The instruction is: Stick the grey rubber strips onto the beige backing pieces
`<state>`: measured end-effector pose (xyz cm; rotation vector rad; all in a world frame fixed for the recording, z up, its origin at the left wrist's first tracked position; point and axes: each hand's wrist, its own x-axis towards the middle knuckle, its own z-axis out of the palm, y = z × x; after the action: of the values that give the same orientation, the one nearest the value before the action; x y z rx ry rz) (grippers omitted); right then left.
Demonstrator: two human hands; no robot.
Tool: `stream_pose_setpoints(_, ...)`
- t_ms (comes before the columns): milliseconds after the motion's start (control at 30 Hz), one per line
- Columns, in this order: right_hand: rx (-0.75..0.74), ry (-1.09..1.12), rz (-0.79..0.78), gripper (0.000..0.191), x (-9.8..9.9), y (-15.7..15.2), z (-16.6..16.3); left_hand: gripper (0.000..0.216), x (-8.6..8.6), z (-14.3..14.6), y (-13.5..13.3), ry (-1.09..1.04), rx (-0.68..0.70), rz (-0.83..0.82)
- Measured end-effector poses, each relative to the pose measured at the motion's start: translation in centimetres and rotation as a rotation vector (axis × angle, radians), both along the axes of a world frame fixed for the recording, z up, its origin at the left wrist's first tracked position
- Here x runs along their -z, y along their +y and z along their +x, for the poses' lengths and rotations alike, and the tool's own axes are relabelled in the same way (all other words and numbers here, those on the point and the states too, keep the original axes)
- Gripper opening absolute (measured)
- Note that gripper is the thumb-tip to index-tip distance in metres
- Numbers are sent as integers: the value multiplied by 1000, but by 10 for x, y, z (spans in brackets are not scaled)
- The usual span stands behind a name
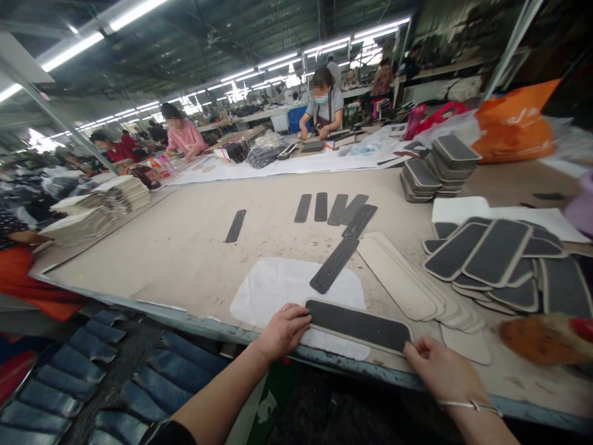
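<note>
A long dark panel (359, 324) with a pale border and rounded corners lies near the table's front edge, partly over a white sheet (259, 287). At its left end, my left hand (284, 332) has its fingers closed on the edge. My right hand (442, 368), with a bangle on the wrist, pinches the opposite end. Just beyond the panel, a narrow dark strip (334, 266) with a stitched-looking outline rests partly on the white sheet. To its right, long cream pieces (398, 275) are fanned out, overlapping one another.
Dark bordered panels (498, 253) are heaped at right, near a blurred bottle of brown liquid (542, 340). Behind them stand stacked panels (445, 164) and an orange bag (514, 123). Several dark strips (320, 207) lie mid-table. Co-workers (324, 105) work across the table.
</note>
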<state>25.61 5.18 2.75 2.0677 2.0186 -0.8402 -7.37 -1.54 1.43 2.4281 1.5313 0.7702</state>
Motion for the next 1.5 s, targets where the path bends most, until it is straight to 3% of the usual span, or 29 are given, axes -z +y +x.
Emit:
stream_pose_setpoints(300, 38, -170, 107, 39, -14, -9, 4, 27, 2, 0, -3, 14, -50, -9)
stream_pose_setpoints(400, 23, -94, 336, 34, -18, -14, 7, 27, 3, 1, -2, 24, -56, -12)
stream_pose_setpoints(467, -74, 43, 563, 34, -18, -21, -6, 27, 3, 1, -2, 34, -57, -6)
stream_pose_setpoints(533, -251, 168, 688, 43, -15, -31, -32, 27, 3, 2, -3, 39, -60, 10)
stream_pose_setpoints(633, -598, 274, 653, 60, -4, -44, -82, 27, 2, 2, -3, 53, -59, 18)
stream_pose_setpoints(733, -717, 281, 597, 72, 10, -46, -108, 27, 2, 2, -3, 76, -51, 8)
stream_pose_setpoints(833, -676, 188, 559, 73, 21, -38, -92, 27, 2, 3, -3, 72, -49, 10)
stream_pose_setpoints(1033, -516, -13, 573, 64, 34, -19, -17, 26, 2, 4, -3, 54, -55, -2)
stream_pose_setpoints(1200, -503, -74, 622, 65, 39, -20, -8, 28, -9, 15, -8, 44, -154, 38)
stream_pose_setpoints(1300, -511, -93, 663, 65, 43, -21, -10, 38, -19, 46, -10, 59, -147, 38)
stream_pose_setpoints(1433, -537, -97, 736, 68, 55, -20, -7, 61, -28, 109, -2, 169, 70, -101)
stream_pose_setpoints(1500, -549, -82, 774, 71, 60, -19, -5, 68, -28, 129, 7, 230, 104, -148)
